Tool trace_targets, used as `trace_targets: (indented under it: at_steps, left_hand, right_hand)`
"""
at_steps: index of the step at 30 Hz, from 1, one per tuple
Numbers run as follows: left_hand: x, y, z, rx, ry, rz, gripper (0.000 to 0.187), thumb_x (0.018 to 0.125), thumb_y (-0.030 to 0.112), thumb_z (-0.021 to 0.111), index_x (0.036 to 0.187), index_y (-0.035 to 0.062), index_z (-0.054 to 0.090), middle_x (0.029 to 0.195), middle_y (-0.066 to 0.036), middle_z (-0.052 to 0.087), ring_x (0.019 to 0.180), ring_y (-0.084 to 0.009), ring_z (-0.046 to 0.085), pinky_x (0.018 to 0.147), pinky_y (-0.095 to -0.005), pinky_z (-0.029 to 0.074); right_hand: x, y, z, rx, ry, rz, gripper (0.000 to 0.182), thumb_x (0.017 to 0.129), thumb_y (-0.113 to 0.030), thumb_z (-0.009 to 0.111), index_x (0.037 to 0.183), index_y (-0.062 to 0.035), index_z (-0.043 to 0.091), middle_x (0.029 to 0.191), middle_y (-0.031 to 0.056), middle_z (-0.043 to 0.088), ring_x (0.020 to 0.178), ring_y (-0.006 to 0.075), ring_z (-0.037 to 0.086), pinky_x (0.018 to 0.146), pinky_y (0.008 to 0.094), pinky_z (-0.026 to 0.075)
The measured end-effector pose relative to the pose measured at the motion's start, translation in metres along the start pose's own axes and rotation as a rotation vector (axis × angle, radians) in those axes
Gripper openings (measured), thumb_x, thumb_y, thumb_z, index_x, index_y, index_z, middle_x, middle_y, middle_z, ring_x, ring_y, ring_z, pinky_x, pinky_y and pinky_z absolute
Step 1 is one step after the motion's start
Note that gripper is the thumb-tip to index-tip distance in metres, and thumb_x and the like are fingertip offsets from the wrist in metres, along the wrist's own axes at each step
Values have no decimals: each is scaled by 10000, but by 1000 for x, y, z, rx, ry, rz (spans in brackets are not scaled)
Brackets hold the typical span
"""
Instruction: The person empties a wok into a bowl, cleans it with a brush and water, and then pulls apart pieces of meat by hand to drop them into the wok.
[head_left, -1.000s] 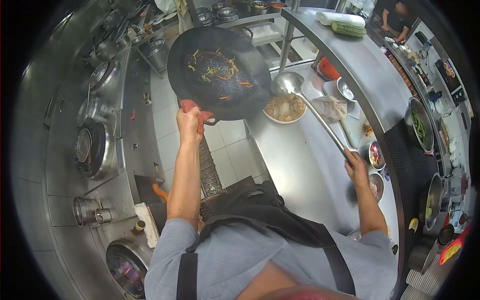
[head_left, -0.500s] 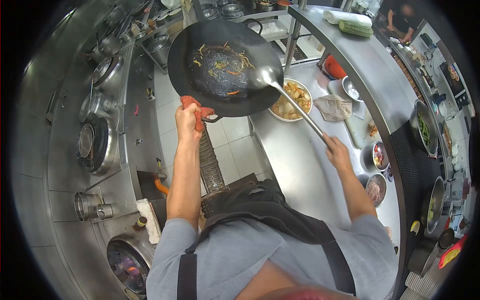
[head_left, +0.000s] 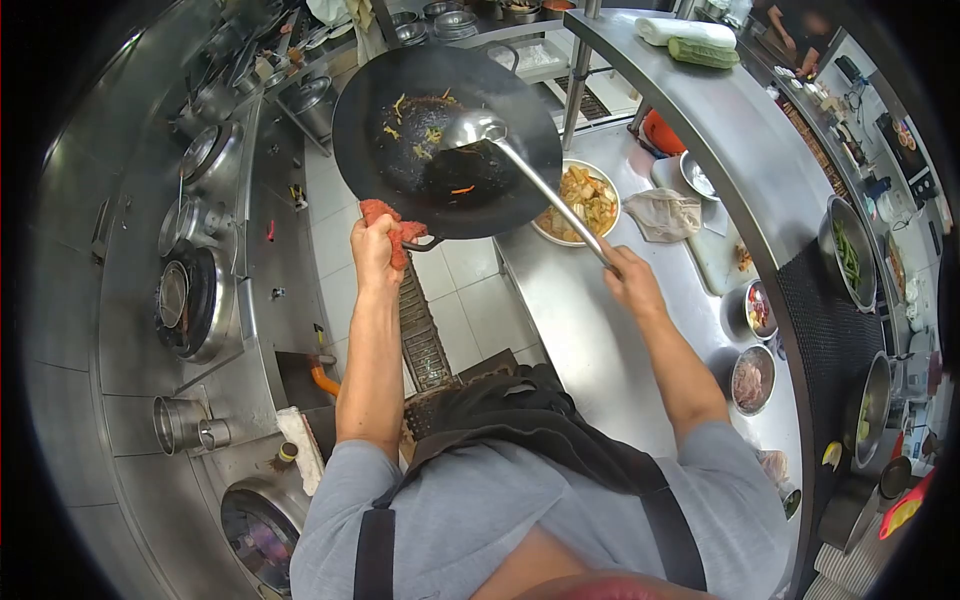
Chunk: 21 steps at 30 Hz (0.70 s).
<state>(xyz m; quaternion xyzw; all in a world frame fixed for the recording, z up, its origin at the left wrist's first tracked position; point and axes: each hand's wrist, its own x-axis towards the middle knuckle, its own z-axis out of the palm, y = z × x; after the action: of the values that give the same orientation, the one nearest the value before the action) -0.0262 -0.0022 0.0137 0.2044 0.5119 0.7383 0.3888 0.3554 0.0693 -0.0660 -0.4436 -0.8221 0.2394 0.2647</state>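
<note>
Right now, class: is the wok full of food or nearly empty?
Nearly empty. The wok shows mostly bare dark metal, with only scattered vegetable shreds; the ladle bowl sits inside it, and the plate beside it holds food.

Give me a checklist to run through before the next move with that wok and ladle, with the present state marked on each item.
1. Left hand grips the wok handle through the red cloth: ok.
2. Right hand closed on the ladle handle: ok.
3. Ladle bowl inside the wok, over the leftover vegetable scraps: ok.
4. Wok held in the air between the stove side and the steel counter, tilted toward the camera: ok.
5. Plate of food sits on the counter just under the wok's rim, partly covered by it: ok.
6. Whether the wok is emptied: not ok, scraps remain inside.
</note>
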Motion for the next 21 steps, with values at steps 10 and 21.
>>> trace_targets:
  at_steps: [10, 21]
  left_hand:
    - [32, -7, 3, -64, -12, 35, 114, 651, -68, 465, 743, -1, 471, 684, -78, 501, 476, -221, 551, 460, -340, 475]
    - [9, -1, 5, -38, -66, 66, 126, 623, -90, 418, 706, 2, 441, 673, -86, 458, 455, -225, 504, 563, -447, 536]
  right_hand:
    - [-98, 56, -88, -157, -10, -89, 616, 694, 80, 583, 1270, -137, 556, 845, 113, 601, 684, 253, 596, 642, 329, 487]
    - [-36, 13, -40, -94, 1, 37, 554, 741, -9, 604, 1269, -166, 549, 982, 98, 609, 833, 302, 608, 744, 378, 495]
